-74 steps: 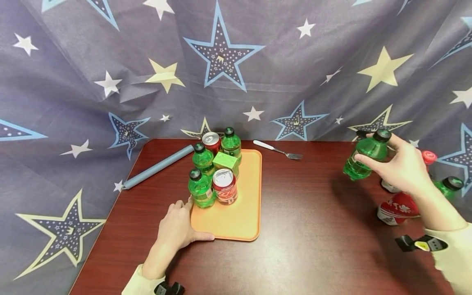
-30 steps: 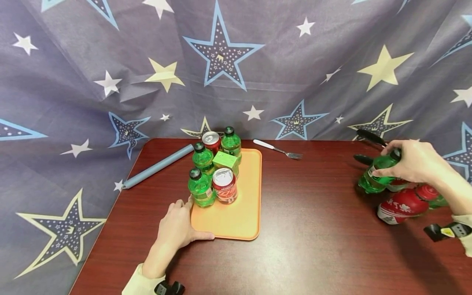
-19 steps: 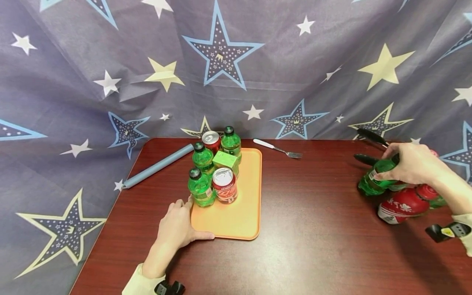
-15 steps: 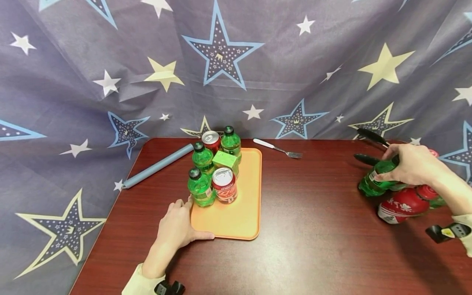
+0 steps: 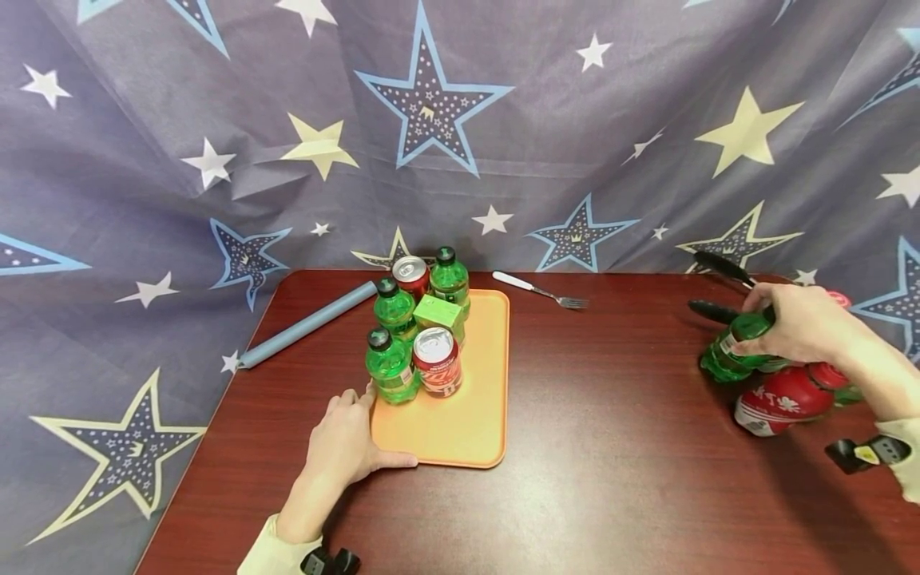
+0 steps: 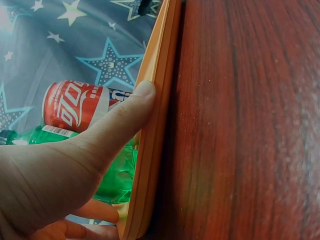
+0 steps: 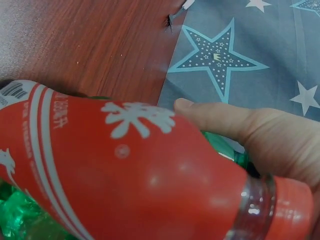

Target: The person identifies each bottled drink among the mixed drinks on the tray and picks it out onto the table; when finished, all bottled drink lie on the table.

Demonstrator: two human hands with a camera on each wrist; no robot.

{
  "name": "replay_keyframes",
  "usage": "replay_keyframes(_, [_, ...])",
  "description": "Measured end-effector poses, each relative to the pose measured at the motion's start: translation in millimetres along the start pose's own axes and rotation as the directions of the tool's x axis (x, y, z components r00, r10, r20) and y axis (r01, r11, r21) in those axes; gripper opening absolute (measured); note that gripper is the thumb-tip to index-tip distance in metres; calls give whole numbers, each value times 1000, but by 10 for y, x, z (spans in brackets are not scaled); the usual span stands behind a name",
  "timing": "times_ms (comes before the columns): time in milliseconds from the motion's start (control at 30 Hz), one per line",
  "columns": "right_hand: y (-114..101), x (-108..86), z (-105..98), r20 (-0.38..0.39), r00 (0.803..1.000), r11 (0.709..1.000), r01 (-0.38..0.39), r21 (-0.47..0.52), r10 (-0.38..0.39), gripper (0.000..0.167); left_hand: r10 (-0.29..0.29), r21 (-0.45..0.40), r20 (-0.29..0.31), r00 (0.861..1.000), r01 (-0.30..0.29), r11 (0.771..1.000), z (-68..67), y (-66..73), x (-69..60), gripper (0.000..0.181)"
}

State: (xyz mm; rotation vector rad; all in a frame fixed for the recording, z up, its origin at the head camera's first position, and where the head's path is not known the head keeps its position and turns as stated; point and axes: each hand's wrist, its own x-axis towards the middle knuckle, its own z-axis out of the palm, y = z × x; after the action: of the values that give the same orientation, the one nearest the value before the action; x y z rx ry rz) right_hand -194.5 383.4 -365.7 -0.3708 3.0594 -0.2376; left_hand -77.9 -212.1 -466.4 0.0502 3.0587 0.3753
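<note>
In the head view my left hand (image 5: 341,443) rests at the near left corner of an orange tray (image 5: 470,435), thumb along the front rim and fingers along the left side. In the left wrist view the thumb lies straight on the rim. On the tray stand green soda bottles (image 5: 391,371), a green box (image 5: 441,313) and red cans (image 5: 438,367). At the far right my right hand (image 5: 801,323) holds a green soda bottle (image 5: 729,351) near its cap, low over the table. A red bottle (image 5: 779,403) just in front of it fills much of the right wrist view.
Behind the right hand are dark tongs (image 5: 719,311). A white-handled fork (image 5: 539,289) lies at the back, right of the tray. A blue-grey rod (image 5: 309,325) lies left of it. A star-patterned curtain (image 5: 460,144) hangs along the table's back edge.
The right hand has carried the green bottle right and down, from above the table to beside the red bottle. During the last second it has hardly moved. The left hand has stayed at the tray.
</note>
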Motion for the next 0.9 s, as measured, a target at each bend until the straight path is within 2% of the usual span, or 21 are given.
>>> replay_keyframes(133, [-17,23,-17,28,1000,1000,9,-21,-8,59,-6,1,6,1000,6,1000,0,-3,4,139])
replay_keyframes(300, [-60,77,-137,92,996,999,-6,-49,11,67,-14,0,24,1000,14,1000,2,-3,8,139])
replay_keyframes(400, [-112,145,-248,74,997,998,-12,-55,16,66,-14,-3,28,999,14,1000,9,-3,12,139])
replay_keyframes(667, [-334,420,-567,-62,998,999,-31,-9,31,63,-13,-2,19,1000,13,1000,18,-4,32,140])
replay_keyframes(900, [-594,703,-737,-61,998,998,-22,51,25,64,-11,0,21,1000,11,1000,21,-12,17,140])
